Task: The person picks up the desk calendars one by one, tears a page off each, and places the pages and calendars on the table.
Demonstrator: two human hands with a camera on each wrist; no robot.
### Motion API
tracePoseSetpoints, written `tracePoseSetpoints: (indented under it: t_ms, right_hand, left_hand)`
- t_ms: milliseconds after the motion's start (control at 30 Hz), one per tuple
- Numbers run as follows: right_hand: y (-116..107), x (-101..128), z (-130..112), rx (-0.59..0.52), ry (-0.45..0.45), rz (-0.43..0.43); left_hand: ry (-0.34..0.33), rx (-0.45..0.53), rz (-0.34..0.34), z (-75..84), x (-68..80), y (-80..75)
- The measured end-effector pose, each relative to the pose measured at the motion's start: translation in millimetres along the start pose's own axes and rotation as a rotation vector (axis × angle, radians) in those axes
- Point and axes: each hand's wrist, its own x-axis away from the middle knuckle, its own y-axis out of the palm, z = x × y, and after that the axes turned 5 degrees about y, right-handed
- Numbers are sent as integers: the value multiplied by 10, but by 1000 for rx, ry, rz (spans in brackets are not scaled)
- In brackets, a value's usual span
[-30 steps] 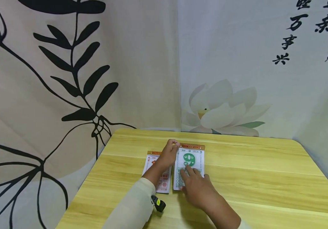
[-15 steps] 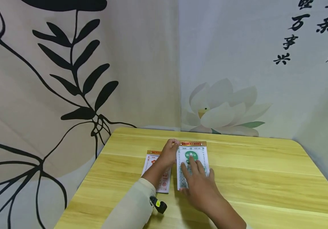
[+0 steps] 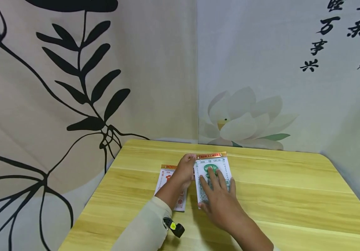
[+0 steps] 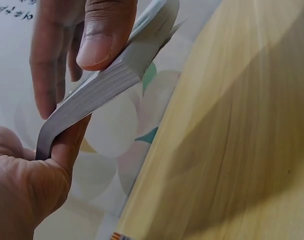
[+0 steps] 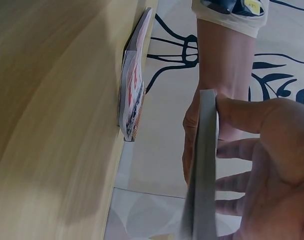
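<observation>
A thick calendar pad with green print (image 3: pixel 212 162) is held just above the wooden table (image 3: pixel 293 195). My left hand (image 3: pixel 184 170) pinches its top-left corner, with the thumb under the pad (image 4: pixel 102 87). My right hand (image 3: pixel 219 198) lies on the pad's face with straight, spread fingers, and its thumb (image 4: pixel 99 35) rests on the page edges. In the wrist views the pad (image 5: pixel 201 165) bends and stands apart from the table top. A second pad with red print (image 3: pixel 165 181) lies flat under my left forearm and shows again as the red pad (image 5: pixel 133 85).
Printed cloth hangs close behind the table's far and left edges. A small black and yellow device (image 3: pixel 175 226) is clipped at my left sleeve. Bare wood runs to the right of the pads.
My right hand slid up the green pad from its lower half and now covers the big green number. The pad shifted slightly right and up. My left hand stayed at the corner.
</observation>
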Motion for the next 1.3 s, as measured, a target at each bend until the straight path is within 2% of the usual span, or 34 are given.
tracePoseSetpoints:
  t_ms: [167, 467, 733, 867, 1033, 1167, 1300]
  right_hand:
    - [9, 23, 22, -24, -7, 6]
    - [19, 3, 23, -29, -14, 31]
    - [17, -66, 53, 2, -10, 112]
    - [18, -69, 53, -3, 41, 172]
    - [4, -48, 57, -57, 130, 262]
    - [-14, -38, 80, -90, 200, 301]
    - [-40, -28, 102, -100, 303, 343]
  left_hand:
    - [-36, 36, 2, 16, 26, -9]
    - [-58, 67, -25, 3, 35, -37]
    - [-54, 95, -40, -11, 24, -51]
    - [-58, 83, -19, -11, 27, -60]
    - [-60, 85, -13, -24, 20, -78]
    - [-50, 99, -6, -38, 10, -82]
    - [-40, 104, 10, -47, -1, -81]
